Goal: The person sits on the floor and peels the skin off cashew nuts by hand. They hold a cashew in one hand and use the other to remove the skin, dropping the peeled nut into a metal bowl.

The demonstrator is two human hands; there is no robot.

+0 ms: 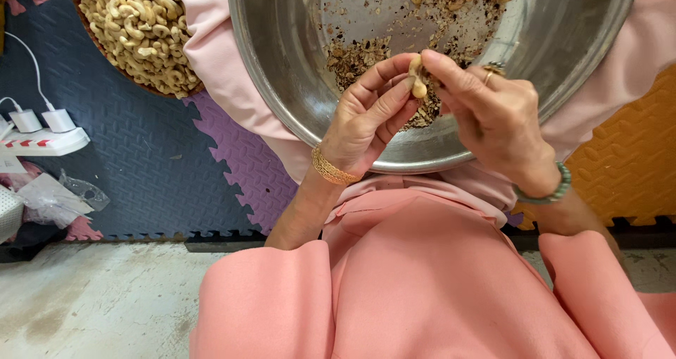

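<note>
Foam floor mats under a steel basin on the lap. Both hands pinch one cashew over the basin's near rim, long axis upright: left hand below, right hand on top, equally close.

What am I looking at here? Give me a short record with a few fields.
Setting: a person in pink clothes sits on foam floor mats with a metal bowl on the lap
Left hand: pinches a cashew nut from the left
Right hand: fingertips on the same cashew nut
In the bowl: brown skin flakes and a few more nuts at the far side
Nearby: a basket of peeled cashews at upper left; power strip with chargers at the left edge
</note>
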